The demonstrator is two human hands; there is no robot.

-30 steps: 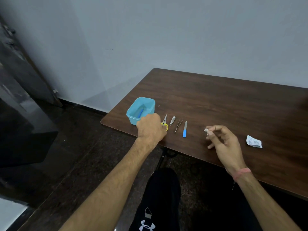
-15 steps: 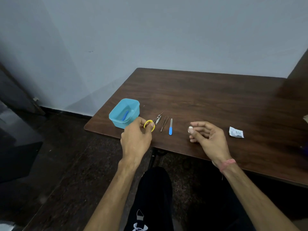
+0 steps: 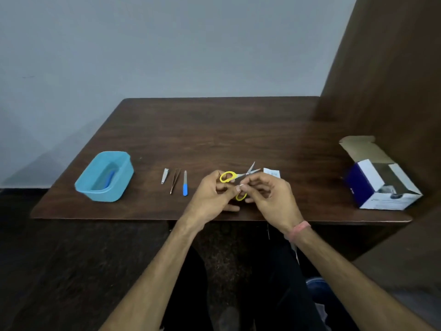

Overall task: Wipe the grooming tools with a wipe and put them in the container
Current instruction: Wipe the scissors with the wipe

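Observation:
My left hand (image 3: 211,195) grips small scissors (image 3: 235,177) by their yellow handles, blades open and pointing up and right. My right hand (image 3: 269,195) pinches a small white wipe (image 3: 238,187) against the scissors near the handles. A nail clipper (image 3: 164,176), tweezers (image 3: 175,180) and a blue-handled nail file (image 3: 185,183) lie side by side on the brown table (image 3: 214,130), left of my hands. The light blue container (image 3: 105,176) stands at the table's left end with a blue tool inside.
A torn white wipe wrapper (image 3: 272,173) lies just behind my right hand. An open blue and white cardboard box (image 3: 379,182) sits at the table's right end beside a brown wooden panel (image 3: 386,80). A grey wall stands behind the table.
My left hand lifted the scissors from the row and carried them right, and the blades opened. My right hand came in with the wipe and met them. The view swung right.

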